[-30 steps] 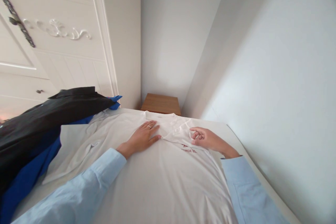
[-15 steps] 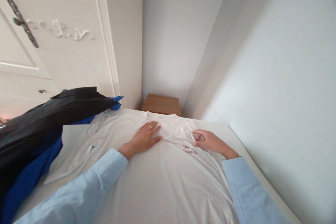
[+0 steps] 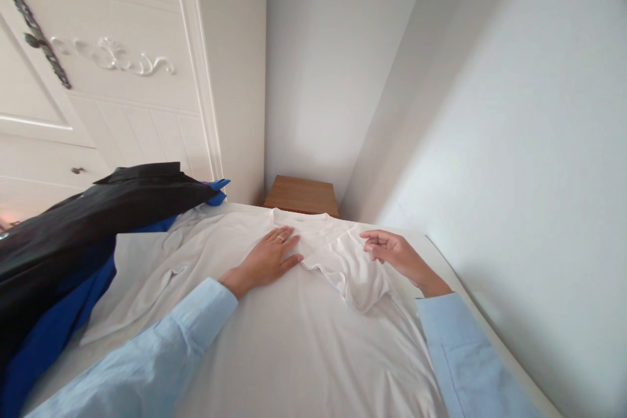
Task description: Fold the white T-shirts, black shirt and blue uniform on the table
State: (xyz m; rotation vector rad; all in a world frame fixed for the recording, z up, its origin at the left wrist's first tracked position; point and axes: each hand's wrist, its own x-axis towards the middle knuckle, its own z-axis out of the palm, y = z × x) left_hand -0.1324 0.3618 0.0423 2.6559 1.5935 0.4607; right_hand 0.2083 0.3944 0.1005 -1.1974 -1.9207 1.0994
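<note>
With its fingers slightly spread, a left hand [image 3: 264, 260] presses flat on a white shirt [image 3: 274, 346] laid across the worktop [image 3: 409, 238], while the right hand [image 3: 392, 253], loosely curled and apparently empty, hovers at the bunched sleeve [image 3: 360, 274].

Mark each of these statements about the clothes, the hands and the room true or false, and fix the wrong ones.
1. The left hand rests on the white shirt. True.
2. Both hands lie flat. False: the right hand has its fingers bent, beside the bunched white cloth.
3. The black garment lies over blue cloth. True.
4. The ring is on the right hand. False: the ring is on the left.
</note>
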